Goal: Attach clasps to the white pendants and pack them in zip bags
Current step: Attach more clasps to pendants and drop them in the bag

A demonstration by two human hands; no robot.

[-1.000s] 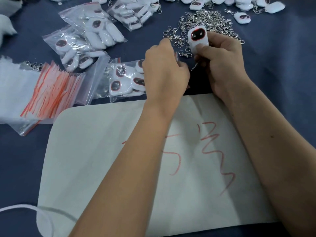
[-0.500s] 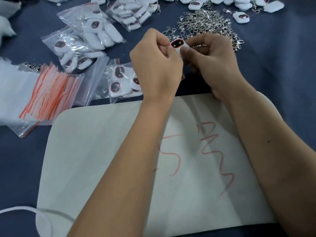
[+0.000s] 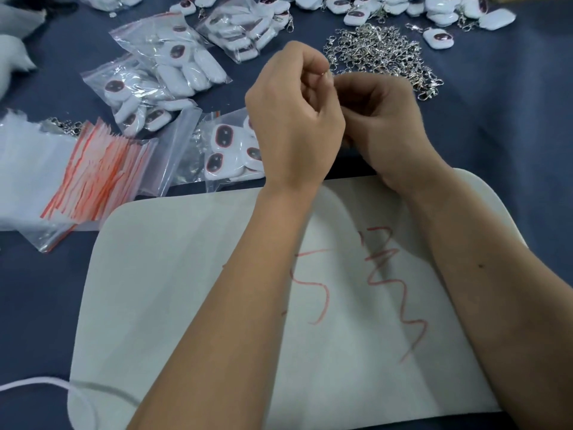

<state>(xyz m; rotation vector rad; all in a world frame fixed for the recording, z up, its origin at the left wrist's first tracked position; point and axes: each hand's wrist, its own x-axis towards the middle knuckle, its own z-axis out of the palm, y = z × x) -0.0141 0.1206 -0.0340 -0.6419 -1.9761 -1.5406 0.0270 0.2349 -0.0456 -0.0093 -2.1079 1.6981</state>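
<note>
Hands (image 3: pixel 335 116) together, fingers (image 3: pixel 313 65) perhaps pinching clasp (image 3: pixel 325 73)

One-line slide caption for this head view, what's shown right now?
Both hands, left and right, meet above the white mat, pinching a small metal piece beside the clasp pile.

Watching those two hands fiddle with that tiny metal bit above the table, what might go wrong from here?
The small clasp is pinched between the left hand and the right hand; a slip could drop it into the clasp pile just behind. The pendant is hidden inside the hands, so a poor hook-up might go unnoticed. The half-filled bag lies open-looking by the left wrist; a nudge might spill it.
</note>
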